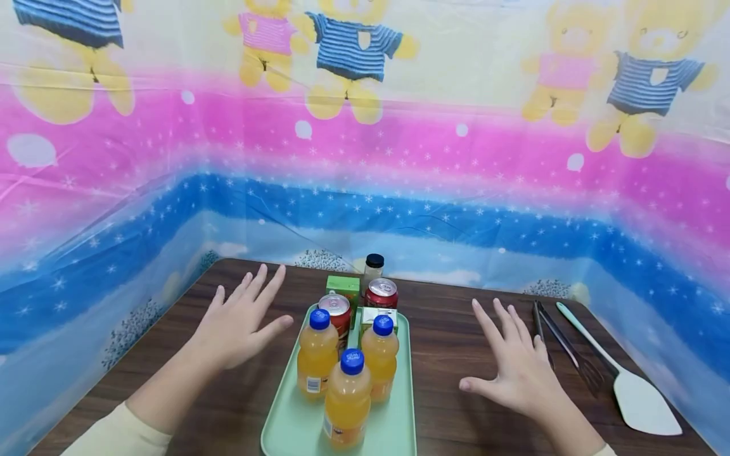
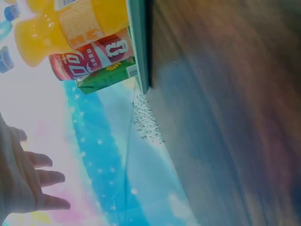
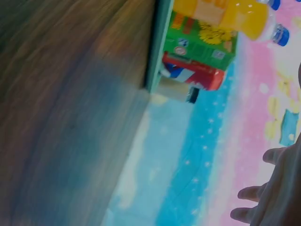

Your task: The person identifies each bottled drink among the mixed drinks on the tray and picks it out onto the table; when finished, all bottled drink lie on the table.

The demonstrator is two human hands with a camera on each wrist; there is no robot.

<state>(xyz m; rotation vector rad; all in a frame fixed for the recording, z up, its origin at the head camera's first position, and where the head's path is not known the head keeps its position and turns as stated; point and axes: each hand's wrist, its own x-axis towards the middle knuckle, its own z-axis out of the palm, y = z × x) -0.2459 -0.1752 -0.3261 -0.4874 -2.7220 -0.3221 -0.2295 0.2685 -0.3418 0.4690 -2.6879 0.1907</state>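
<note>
My left hand (image 1: 236,332) is held over the table to the left of a mint-green tray (image 1: 279,421), fingers spread and holding nothing. To the tray's right, my right hand (image 1: 516,367) hovers with its fingers spread as well. Three bottles of orange drink with blue caps stand on the tray: a front one (image 1: 348,405), a left one (image 1: 317,354) and a right one (image 1: 379,361). Behind them are a red can (image 1: 335,310), a green-and-white carton (image 1: 379,315), a green box (image 1: 343,286), a second red can (image 1: 381,293) and a black-capped jar (image 1: 373,269).
Right of my right hand lie a white turner with a mint handle (image 1: 644,402), a dark slotted utensil (image 1: 578,364) and another dark utensil (image 1: 538,323). The brown wooden table (image 1: 445,335) is bordered by a printed cloth (image 1: 399,152) with bears along its back and sides.
</note>
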